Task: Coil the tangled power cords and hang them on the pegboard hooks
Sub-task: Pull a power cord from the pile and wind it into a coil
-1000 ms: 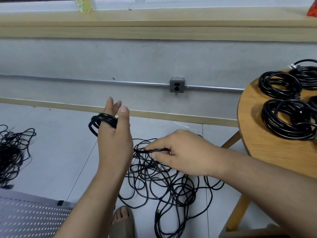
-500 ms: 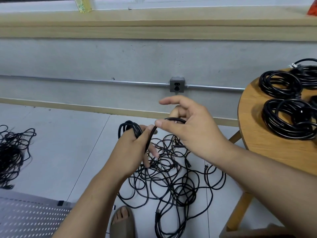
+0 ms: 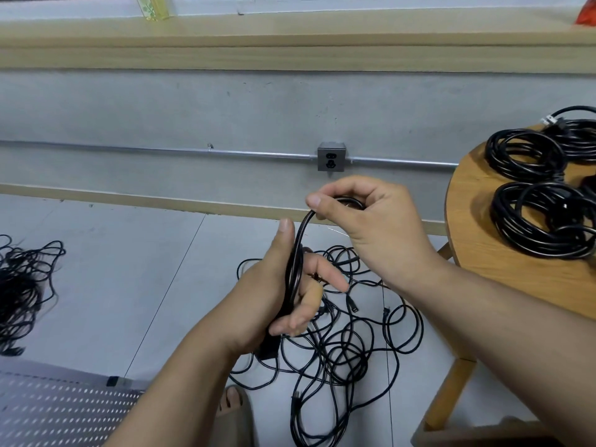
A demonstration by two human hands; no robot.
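My left hand (image 3: 274, 291) grips a small coil of black power cord (image 3: 295, 272) between thumb and fingers, its plug end hanging below the palm. My right hand (image 3: 364, 221) pinches a loop of the same cord just above the left thumb. Below both hands a tangled pile of black cords (image 3: 338, 343) lies on the floor. A white pegboard (image 3: 58, 411) shows at the bottom left corner.
A round wooden table (image 3: 477, 246) at the right carries coiled black cords (image 3: 545, 217). Another tangle of cords (image 3: 22, 285) lies at the left edge. A wall socket (image 3: 331, 156) sits on a conduit along the grey wall. A sandalled foot (image 3: 235, 414) is near the pile.
My right hand rose from the floor pile, drawing cord up and over to my left hand. My left hand shifted right and lower, turning so the coil lies along its palm.
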